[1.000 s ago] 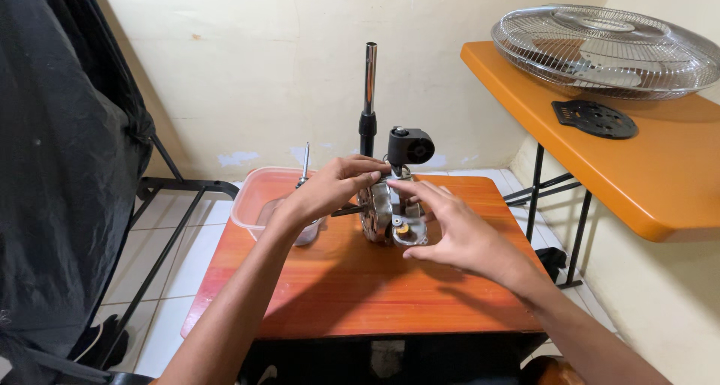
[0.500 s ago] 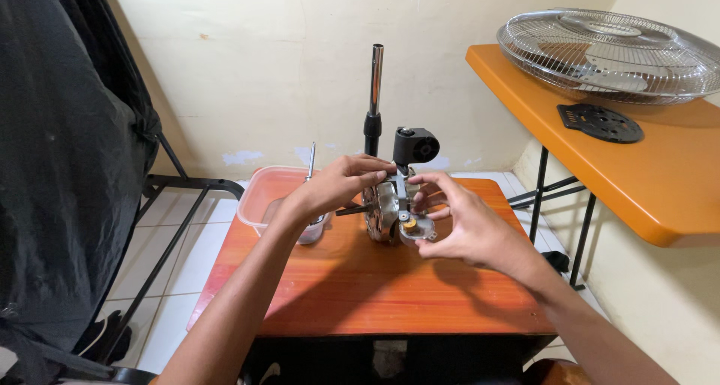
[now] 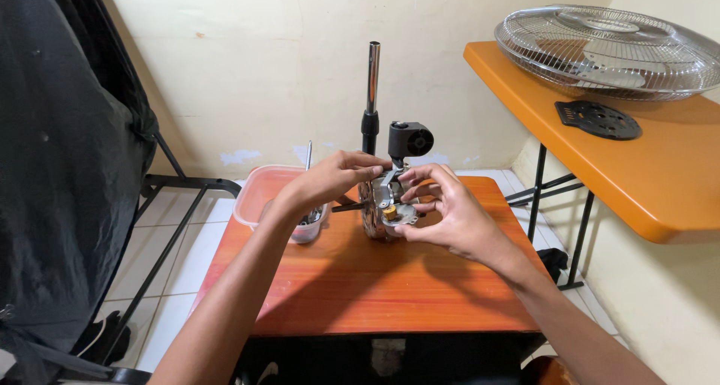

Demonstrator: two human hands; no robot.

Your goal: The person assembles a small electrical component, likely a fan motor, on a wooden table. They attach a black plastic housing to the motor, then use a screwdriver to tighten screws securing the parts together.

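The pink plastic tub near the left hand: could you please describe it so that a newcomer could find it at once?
Start at the small wooden table in the middle. The tub sits at its far left corner, just behind the left hand, with metal tools standing in it. It is the only translucent pink container there; the fan motor beside it is grey metal.

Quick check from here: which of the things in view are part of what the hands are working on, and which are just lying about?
In hand:
- left hand and right hand, both on the metal fan motor
- black pivot knob and chrome pole on the same assembly
- pink plastic tub with tools, beside the left hand

Lying about:
- wire fan guard on the orange table
- black round cover
- black cloth
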